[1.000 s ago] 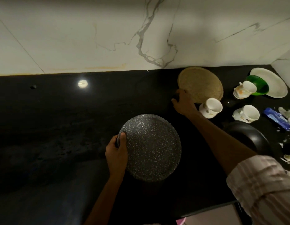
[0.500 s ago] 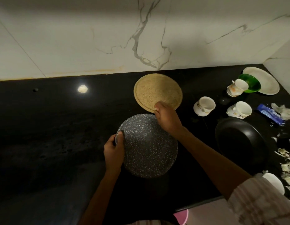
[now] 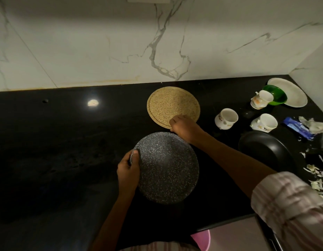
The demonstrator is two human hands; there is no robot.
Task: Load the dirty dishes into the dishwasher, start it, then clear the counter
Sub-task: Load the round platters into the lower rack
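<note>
Left hand: grips the left rim of the speckled grey plate, thumb on top at the edge, other fingers curled under.
Speckled grey plate: near the front of the black counter, roughly level; resting or lifted, cannot tell.
Right hand: fingers curled, pinching the near edge of the round tan board.
Round tan board: flat on the counter just behind the speckled plate, close to the marble wall.
Mugs: three white ones on the right, one tipped on its side, one beside the black pan, one against the green bowl.
Green bowl: sits on the white plate in the far right corner.
Black pan: right of the right forearm, near the counter's front edge.
Right edge: blue wrapper, crumpled paper, pale scraps.
</note>
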